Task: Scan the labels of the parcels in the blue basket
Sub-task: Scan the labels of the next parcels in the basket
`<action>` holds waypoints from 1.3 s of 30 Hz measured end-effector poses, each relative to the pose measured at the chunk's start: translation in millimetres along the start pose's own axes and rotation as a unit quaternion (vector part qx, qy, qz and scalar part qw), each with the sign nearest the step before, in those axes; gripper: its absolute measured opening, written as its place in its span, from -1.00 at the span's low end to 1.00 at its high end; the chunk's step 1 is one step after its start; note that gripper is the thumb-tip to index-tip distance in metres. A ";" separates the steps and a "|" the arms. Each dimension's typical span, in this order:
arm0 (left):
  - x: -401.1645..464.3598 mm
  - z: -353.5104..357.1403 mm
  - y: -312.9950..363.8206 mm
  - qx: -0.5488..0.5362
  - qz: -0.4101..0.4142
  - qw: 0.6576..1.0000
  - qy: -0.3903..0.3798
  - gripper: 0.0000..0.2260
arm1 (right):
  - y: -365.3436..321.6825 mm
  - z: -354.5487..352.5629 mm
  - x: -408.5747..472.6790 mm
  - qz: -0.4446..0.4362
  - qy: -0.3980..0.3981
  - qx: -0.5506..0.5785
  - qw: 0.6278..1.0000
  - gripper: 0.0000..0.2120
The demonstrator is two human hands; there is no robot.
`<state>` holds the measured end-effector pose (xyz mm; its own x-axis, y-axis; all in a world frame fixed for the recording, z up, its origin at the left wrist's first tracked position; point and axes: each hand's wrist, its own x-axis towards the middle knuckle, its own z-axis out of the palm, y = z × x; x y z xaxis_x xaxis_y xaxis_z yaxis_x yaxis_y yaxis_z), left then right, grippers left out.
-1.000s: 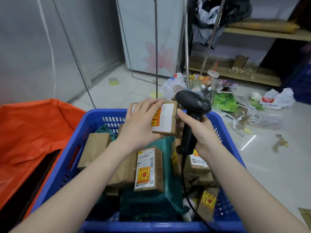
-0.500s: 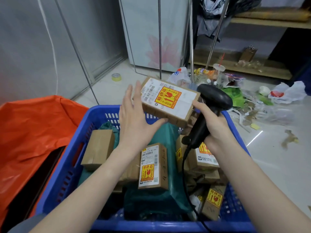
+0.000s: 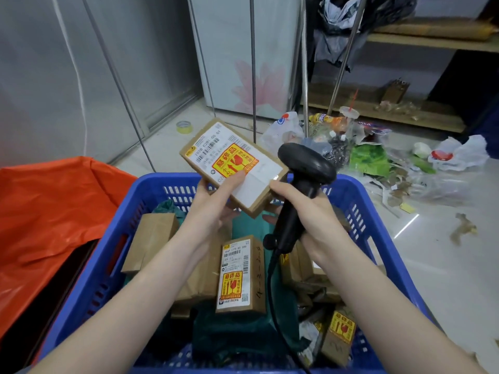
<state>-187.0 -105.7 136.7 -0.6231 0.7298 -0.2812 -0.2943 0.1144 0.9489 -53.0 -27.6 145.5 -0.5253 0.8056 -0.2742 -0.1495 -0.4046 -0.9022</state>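
Observation:
A blue basket [image 3: 113,255] in front of me holds several brown cardboard parcels and a dark green bag. My left hand [image 3: 216,203] holds one parcel [image 3: 232,163] above the basket's far rim, its white label with a yellow and red fragile sticker facing up, thumb on the label. My right hand [image 3: 313,214] grips a black barcode scanner [image 3: 302,182] by its handle, the scanner head just right of the held parcel. Its cable runs down into the basket. Another labelled parcel [image 3: 240,276] lies in the basket's middle.
An orange sack [image 3: 51,211] lies open to the left of the basket. Litter, plastic bags and bottles [image 3: 378,155] are strewn on the tiled floor beyond and to the right. Metal poles [image 3: 252,63], a tape roll [image 3: 184,127] and a wooden shelf stand behind.
My left hand has lifted the parcel out of the basket and turned it so the label faces up. The scanner has risen with my right hand beside it.

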 end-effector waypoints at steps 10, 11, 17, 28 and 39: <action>3.5 -8.5 21.9 0.128 0.063 0.988 0.054 -0.27 | -5.2 -2.9 4.5 0.014 0.062 -0.008 0.998 -0.59; 3.6 -9.1 22.1 0.138 0.062 0.987 0.062 -0.31 | -7.9 -4.0 4.4 0.015 0.066 0.004 0.998 -0.60; 5.3 -12.0 17.9 0.207 0.115 0.968 0.085 -0.47 | -25.0 -14.4 4.1 0.068 0.046 0.055 0.995 -0.62; 10.7 -14.5 9.5 0.325 0.168 0.921 0.132 -0.38 | -32.7 -19.4 4.1 0.140 -0.010 0.073 0.987 -0.71; 17.8 -15.5 5.8 0.356 0.173 0.906 0.149 -0.38 | -34.5 -17.8 2.4 0.158 -0.016 0.071 0.985 -0.72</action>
<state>-211.0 -102.5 135.0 -0.7884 0.6021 0.1262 0.4325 0.3967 0.8097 -34.3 -4.0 170.0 -0.5906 0.6161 -0.5211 -0.0880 -0.6911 -0.7174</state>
